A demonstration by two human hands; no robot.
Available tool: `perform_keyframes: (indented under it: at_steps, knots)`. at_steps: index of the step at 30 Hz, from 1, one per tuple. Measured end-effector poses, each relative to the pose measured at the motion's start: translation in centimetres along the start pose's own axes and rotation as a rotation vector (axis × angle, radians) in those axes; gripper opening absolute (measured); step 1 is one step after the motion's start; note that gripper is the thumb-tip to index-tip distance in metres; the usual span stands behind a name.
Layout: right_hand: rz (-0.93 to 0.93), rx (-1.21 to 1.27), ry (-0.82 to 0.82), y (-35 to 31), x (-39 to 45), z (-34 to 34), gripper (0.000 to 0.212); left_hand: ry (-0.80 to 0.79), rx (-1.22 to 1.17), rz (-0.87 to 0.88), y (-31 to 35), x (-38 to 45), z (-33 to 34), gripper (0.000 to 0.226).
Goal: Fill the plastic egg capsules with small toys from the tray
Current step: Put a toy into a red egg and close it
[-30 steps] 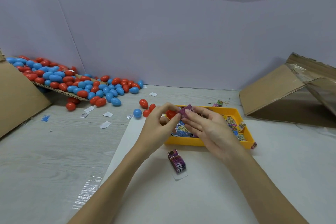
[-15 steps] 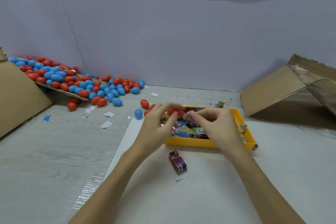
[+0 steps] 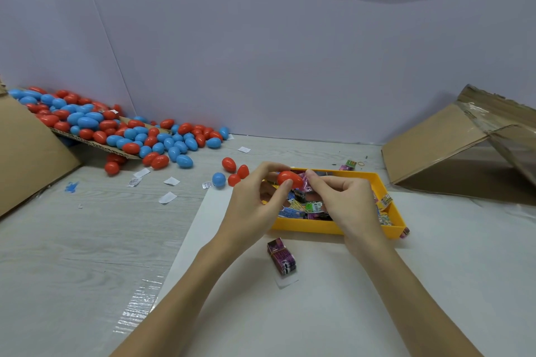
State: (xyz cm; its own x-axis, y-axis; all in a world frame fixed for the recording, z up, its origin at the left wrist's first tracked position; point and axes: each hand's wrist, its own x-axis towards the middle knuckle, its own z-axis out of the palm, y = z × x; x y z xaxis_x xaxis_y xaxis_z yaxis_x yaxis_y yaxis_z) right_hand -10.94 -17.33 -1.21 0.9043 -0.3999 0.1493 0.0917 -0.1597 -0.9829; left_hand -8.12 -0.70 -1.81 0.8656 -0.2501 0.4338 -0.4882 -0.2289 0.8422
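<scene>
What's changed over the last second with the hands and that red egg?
The right hand has drawn back from over the left hand and now pinches a small purple toy packet at the end of the red egg, which has come into plain view in the left fingers. The yellow tray and the purple packet bundle stayed put.

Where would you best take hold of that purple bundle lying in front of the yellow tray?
Probably across its two long sides, coming straight down from above. The purple bundle lies flat on the white sheet, a narrow block with room on both flanks, so finger and thumb should span its short width easily.
</scene>
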Motion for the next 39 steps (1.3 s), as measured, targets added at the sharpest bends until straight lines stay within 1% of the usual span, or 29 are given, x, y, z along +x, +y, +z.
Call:
perform_keyframes:
  at_steps: [6, 8, 11, 13, 16, 21, 26, 31, 35, 39]
  knots:
    - [0.037, 0.011, -0.007, -0.05, -0.02, 0.16, 0.025, -0.008, 0.018, -0.011, -0.13, 0.07, -0.08, 0.022]
    - [0.012, -0.005, -0.023, 0.0, -0.11, 0.16, 0.026, -0.013, 0.026, -0.002, -0.19, 0.06, -0.01, 0.023]
    - [-0.039, -0.01, -0.073, -0.01, -0.26, 0.07, 0.02, -0.004, -0.006, -0.025, -0.18, 0.12, 0.09, 0.029]
    - [-0.043, 0.04, -0.109, -0.09, -0.28, 0.07, 0.016, 0.021, -0.077, -0.051, -0.17, 0.2, 0.07, 0.028]
    - [-0.033, 0.132, -0.132, -0.21, -0.2, 0.18, 0.019, 0.045, -0.124, -0.057, -0.11, 0.28, -0.03, 0.021]
    - [-0.096, 0.136, -0.116, -0.34, -0.35, 0.43, 0.018, 0.033, -0.104, -0.047, 0.09, 0.39, -0.27, 0.023]
    - [-0.15, 0.137, -0.081, -0.48, -0.28, 0.4, 0.015, 0.025, -0.144, -0.036, 0.27, 0.38, -0.58, 0.023]
    - [-0.097, 0.158, -0.118, -0.42, -0.37, 0.52, 0.012, 0.021, -0.087, -0.006, 0.19, 0.34, -0.45, 0.026]
    - [-0.042, 0.196, -0.113, -0.39, -0.48, 0.68, 0.022, 0.014, -0.091, -0.003, 0.1, 0.36, -0.58, 0.026]
    - [0.011, 0.236, -0.113, -0.59, -0.6, 0.7, 0.027, -0.017, -0.109, 0.009, 0.14, 0.28, -0.6, 0.027]
